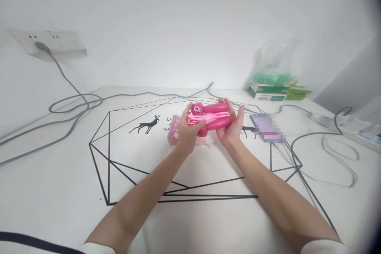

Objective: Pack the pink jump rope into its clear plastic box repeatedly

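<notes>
Above the middle of the table, a pink jump rope [210,118] with two glossy handles is held between my hands. Its lighter pink cord is bundled between the handles, and a round eye-like mark shows on one handle's end. My left hand [189,131] is closed around the left end, thumb across the bundle. My right hand [232,125] cradles the handles' right ends from behind and below, its thumb standing away from them. Below and partly behind my left hand lies a pink box [173,137] with a printed cartoon; the hands and rope hide much of it.
A purple phone [267,127], partly pixelated, lies right of my right hand, with cables around it. Green-white boxes [268,90] and a clear plastic bag [274,61] stand by the wall. Grey cables [80,115] loop at left from a wall socket [56,43]. A power strip [354,131] sits far right.
</notes>
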`<action>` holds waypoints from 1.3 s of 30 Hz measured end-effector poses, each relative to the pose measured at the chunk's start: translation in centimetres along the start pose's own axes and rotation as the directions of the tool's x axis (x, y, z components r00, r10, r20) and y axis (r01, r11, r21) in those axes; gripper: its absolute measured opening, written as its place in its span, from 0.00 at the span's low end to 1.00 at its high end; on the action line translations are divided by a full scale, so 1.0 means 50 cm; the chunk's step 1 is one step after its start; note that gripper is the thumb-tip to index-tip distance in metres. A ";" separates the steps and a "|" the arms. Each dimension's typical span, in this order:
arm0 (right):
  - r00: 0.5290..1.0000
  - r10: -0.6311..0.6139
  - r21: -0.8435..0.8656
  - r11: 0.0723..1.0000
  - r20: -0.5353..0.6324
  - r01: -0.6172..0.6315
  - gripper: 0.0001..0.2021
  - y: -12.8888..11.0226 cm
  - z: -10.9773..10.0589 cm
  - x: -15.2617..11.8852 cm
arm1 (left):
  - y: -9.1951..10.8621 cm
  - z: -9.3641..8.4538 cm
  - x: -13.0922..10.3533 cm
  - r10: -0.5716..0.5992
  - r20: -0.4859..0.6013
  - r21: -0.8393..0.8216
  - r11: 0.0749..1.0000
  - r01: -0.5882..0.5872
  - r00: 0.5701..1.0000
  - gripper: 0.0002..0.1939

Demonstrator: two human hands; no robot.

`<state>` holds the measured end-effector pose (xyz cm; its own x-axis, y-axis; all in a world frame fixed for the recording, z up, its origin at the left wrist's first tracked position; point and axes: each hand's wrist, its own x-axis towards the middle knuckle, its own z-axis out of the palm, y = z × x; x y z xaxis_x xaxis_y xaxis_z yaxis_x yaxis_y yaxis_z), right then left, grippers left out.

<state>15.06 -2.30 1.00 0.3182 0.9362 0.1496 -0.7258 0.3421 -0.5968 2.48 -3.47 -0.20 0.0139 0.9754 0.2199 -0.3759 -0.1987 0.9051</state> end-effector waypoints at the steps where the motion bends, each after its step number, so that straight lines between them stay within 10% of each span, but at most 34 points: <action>1: 1.000 -0.008 -0.028 1.000 -0.029 0.007 0.22 0.002 0.001 0.000 | 0.001 0.001 -0.001 -0.004 -0.001 0.005 1.000 0.004 1.000 0.43; 16: 0.941 -0.042 -0.092 0.996 -0.336 0.011 0.19 0.014 -0.037 0.037 | -0.001 0.008 -0.010 -0.082 0.139 0.153 0.986 0.060 0.987 0.42; 21: 0.921 -0.101 -0.077 0.994 -0.376 0.078 0.18 0.002 -0.067 0.068 | 0.000 -0.010 0.006 0.033 0.148 0.314 0.946 -0.079 0.988 0.26; 28: 0.843 -0.261 -0.187 0.963 -0.471 0.194 0.14 -0.002 -0.101 0.094 | -0.015 -0.019 0.028 0.129 0.307 0.737 0.595 -0.321 0.943 0.20; 33: 0.813 -0.286 -0.218 0.955 -0.508 0.200 0.13 0.005 -0.117 0.097 | -0.018 0.004 0.041 -0.179 0.386 0.908 0.244 -0.340 0.905 0.32; 39: 0.794 -0.320 -0.254 0.943 -0.517 0.214 0.13 0.005 -0.130 0.100 | -0.022 0.015 0.061 -0.366 0.321 0.946 0.173 -0.275 0.874 0.46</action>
<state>20.43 1.96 -3.54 0.7999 0.5921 -0.0978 -0.4613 0.5024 -0.7313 3.61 -0.35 -0.24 0.4467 0.8944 -0.0222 0.8077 -0.3925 0.4401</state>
